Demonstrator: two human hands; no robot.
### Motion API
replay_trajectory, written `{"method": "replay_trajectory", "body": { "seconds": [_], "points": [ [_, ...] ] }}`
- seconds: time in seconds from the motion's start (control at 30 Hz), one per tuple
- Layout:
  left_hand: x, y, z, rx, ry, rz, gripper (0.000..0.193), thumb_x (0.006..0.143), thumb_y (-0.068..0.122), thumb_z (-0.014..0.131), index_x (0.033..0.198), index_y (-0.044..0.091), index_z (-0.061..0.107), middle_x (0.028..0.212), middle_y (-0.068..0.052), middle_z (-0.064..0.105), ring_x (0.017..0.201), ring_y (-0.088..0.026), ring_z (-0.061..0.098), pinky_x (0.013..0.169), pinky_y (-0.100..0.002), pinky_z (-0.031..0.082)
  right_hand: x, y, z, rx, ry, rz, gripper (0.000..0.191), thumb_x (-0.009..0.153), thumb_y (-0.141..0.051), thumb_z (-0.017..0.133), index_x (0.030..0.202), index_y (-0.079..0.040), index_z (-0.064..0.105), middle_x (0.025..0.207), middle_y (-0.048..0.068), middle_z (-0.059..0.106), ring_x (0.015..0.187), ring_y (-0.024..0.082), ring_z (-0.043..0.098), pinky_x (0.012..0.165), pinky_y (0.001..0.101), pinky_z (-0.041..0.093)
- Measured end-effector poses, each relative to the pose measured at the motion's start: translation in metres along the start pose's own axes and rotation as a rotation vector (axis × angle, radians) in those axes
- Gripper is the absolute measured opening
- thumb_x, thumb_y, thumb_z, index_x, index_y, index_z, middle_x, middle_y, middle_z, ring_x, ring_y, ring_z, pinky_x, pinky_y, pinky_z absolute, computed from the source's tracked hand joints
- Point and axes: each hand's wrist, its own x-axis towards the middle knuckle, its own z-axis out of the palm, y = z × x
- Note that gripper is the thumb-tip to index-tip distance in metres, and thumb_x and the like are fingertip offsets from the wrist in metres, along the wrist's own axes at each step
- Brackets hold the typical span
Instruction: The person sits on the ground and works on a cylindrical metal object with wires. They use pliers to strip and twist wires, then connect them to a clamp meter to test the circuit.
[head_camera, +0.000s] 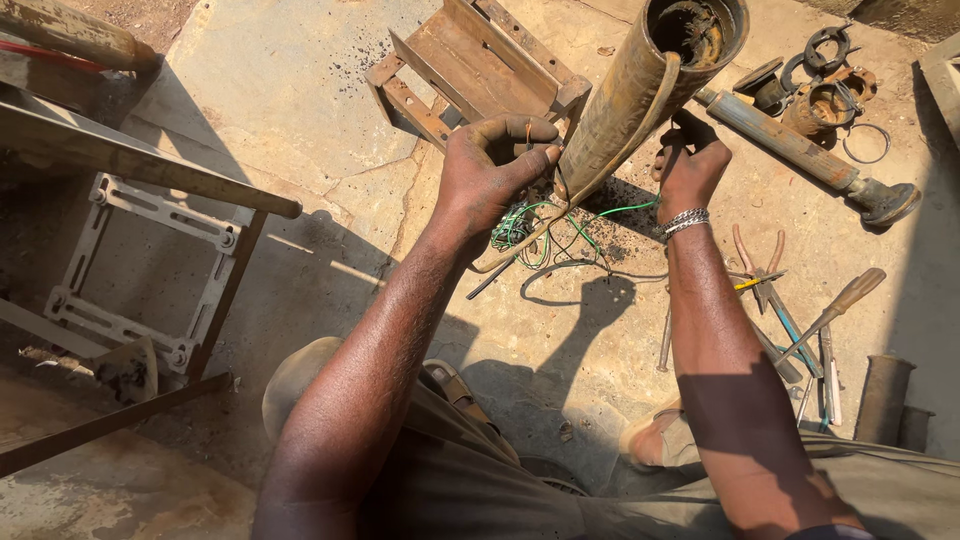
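Outdoor work area in hard sunlight. Ground: cracked concrete slab (300, 90), dusty, with sharp shadows falling toward 6 o'clock. At 12 o'clock, a small rusted metal stool (470, 60). At 9 o'clock, a grey perforated metal frame (140, 270) beneath a slanting wooden beam (120, 155). At 4 o'clock, loose hand tools (800, 330) on the slab; at 2 o'clock, rusted rings and fittings (820, 80).

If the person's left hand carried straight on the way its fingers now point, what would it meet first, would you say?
The left hand points right, toward the rusty metal tube. Its fingertips look to be already at the tube's lower part, so that likely comes first, though depth is unclear.
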Motion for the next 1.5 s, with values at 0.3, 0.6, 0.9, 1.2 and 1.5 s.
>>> {"method": "replay_trajectory", "body": {
  "seconds": [0.3,0.6,0.9,1.2,1.5],
  "points": [
    [-0.002,0.002,-0.001,-0.045,0.0,0.008,0.024,0.089,0.004,0.076,0.11,-0.006,0.071,0.09,-0.009,0.076,0.079,-0.011,0.072,0.073,-0.027,0.061,-0.007,-0.006,-0.002,-0.1,-0.106,0.033,0.039,0.087,0.008,0.057,0.125,0.007,0.07,0.082,0.004,0.067,0.056,0.007,0.055,0.044,0.0224,0.039],
    [-0.003,-0.002,0.001,-0.021,-0.006,0.013,0.026,0.09,0.005,0.076,0.112,-0.007,0.071,0.091,-0.01,0.076,0.079,-0.012,0.071,0.073,-0.027,0.061,-0.013,0.002,-0.005,-0.144,-0.108,0.026,0.033,0.088,0.004,0.059,0.12,0.005,0.07,0.082,0.005,0.07,0.054,0.008,0.056,0.043,0.0235,0.042],
    [0.004,-0.002,-0.001,0.01,0.015,0.006,0.027,0.09,0.006,0.076,0.113,-0.007,0.071,0.088,-0.011,0.076,0.074,-0.012,0.069,0.068,-0.027,0.059,-0.028,-0.008,-0.031,0.404,-0.299,0.211,0.028,0.093,0.0,0.06,0.119,0.005,0.065,0.096,0.012,0.065,0.067,0.014,0.061,0.053,0.0274,0.047],
    [0.002,-0.008,0.005,0.064,-0.027,0.067,0.028,0.091,0.008,0.076,0.114,-0.005,0.07,0.095,-0.009,0.077,0.083,-0.01,0.072,0.074,-0.027,0.061,-0.113,-0.079,0.02,0.028,-0.727,-0.228,0.034,0.099,-0.009,0.073,0.128,0.005,0.063,0.114,0.009,0.07,0.102,0.012,0.066,0.091,0.0262,0.057],
    [-0.002,0.006,-0.015,-0.007,-0.305,0.102,0.031,0.09,0.007,0.077,0.118,-0.002,0.067,0.108,-0.009,0.072,0.098,-0.012,0.07,0.089,-0.03,0.061,-0.108,-0.091,0.002,0.47,-0.51,0.051,0.012,0.102,-0.01,0.07,0.109,-0.003,0.063,0.084,0.012,0.069,0.053,0.004,0.046,0.048,0.0198,0.037]
  ]
}}
